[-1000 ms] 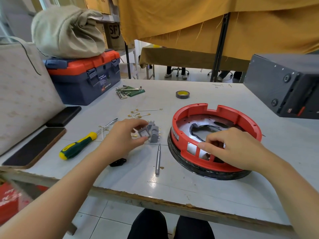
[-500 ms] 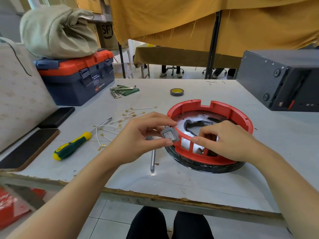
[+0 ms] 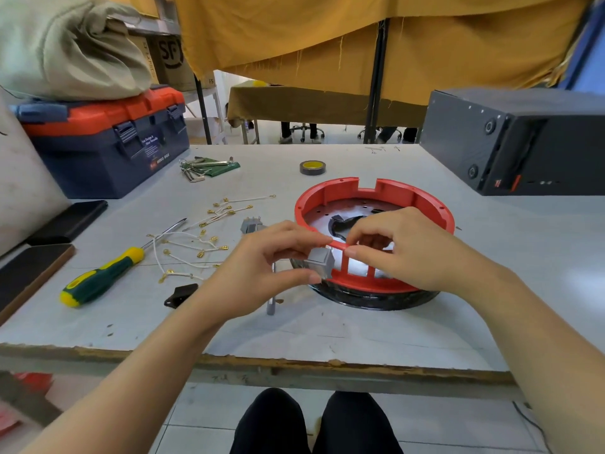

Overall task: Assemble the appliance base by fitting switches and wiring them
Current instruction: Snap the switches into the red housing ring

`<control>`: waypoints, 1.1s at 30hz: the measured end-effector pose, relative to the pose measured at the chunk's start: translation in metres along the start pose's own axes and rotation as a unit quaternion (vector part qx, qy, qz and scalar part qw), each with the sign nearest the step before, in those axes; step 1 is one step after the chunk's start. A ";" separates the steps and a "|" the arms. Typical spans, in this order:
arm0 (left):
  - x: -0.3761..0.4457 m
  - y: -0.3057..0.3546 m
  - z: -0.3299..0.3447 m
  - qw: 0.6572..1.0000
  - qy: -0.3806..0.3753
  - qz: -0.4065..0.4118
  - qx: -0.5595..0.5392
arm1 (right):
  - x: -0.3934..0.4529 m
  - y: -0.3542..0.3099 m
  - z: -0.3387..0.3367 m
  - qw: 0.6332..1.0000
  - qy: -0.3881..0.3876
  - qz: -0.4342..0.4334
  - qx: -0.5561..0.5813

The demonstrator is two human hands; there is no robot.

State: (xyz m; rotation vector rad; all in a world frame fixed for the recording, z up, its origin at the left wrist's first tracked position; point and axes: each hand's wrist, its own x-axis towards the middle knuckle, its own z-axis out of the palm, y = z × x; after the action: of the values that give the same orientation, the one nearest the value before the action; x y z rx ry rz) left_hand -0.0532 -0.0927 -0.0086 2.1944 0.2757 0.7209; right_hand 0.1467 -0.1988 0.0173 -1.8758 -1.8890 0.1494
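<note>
Head cam: left hand [image 3: 262, 273] pinches small grey square switch [image 3: 320, 262] against red ring base [image 3: 425, 204] wall w/ slot openings; right hand [image 3: 406, 250] pinches base rim.

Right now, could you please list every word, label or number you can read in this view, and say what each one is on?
"SF": large black logo on the cardboard box behind the toolbox.
"FS": small print at that box's lower right corner.
Vertical lettering on the box's left side: too blurred to read.
White label on the blue and orange toolbox: several lines, too small to read.
Small red mark on the black case: unreadable.
</note>
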 end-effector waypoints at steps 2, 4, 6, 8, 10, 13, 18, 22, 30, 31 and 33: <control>-0.001 -0.004 0.002 1.000 0.012 -0.002 -0.002 | -0.004 -0.003 0.005 1.000 0.020 -0.006 0.007; -0.002 -0.006 0.004 0.999 0.032 -0.011 -0.017 | -0.007 -0.005 0.011 0.999 0.030 -0.011 -0.002; -0.003 -0.008 0.006 0.999 0.037 -0.016 -0.023 | -0.009 -0.005 0.016 0.999 0.039 -0.013 -0.018; -0.004 -0.008 0.009 0.999 0.033 -0.015 -0.018 | -0.009 -0.003 0.017 0.999 0.042 -0.010 -0.025; -0.003 -0.008 0.011 0.999 0.036 -0.005 -0.011 | -0.009 -0.002 0.017 0.999 0.039 -0.010 -0.024; -0.003 -0.006 0.012 0.999 0.039 0.015 0.004 | -0.010 -0.003 0.016 0.999 0.040 -0.012 -0.026; -0.003 -0.004 0.016 0.997 0.065 0.030 0.026 | -0.013 -0.007 0.015 0.999 0.047 -0.009 -0.023; -0.004 -0.005 0.019 0.993 0.093 0.042 0.055 | -0.013 -0.008 0.015 0.999 0.046 -0.007 -0.024; -0.002 -0.004 0.020 0.990 0.116 0.042 0.063 | -0.012 -0.009 0.018 0.998 0.056 -0.005 -0.039; -0.001 -0.003 0.019 0.990 0.116 0.041 0.072 | -0.012 -0.009 0.018 0.997 0.061 -0.005 -0.044; -0.001 -0.003 0.019 0.988 0.116 0.042 0.089 | -0.012 -0.009 0.019 0.996 0.068 -0.005 -0.050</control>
State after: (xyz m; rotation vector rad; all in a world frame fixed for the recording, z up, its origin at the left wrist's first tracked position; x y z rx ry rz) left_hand -0.0432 -0.1034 -0.0212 2.3010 0.3800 1.0363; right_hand 0.1304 -0.2063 0.0008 -1.8906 -1.8430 -0.0771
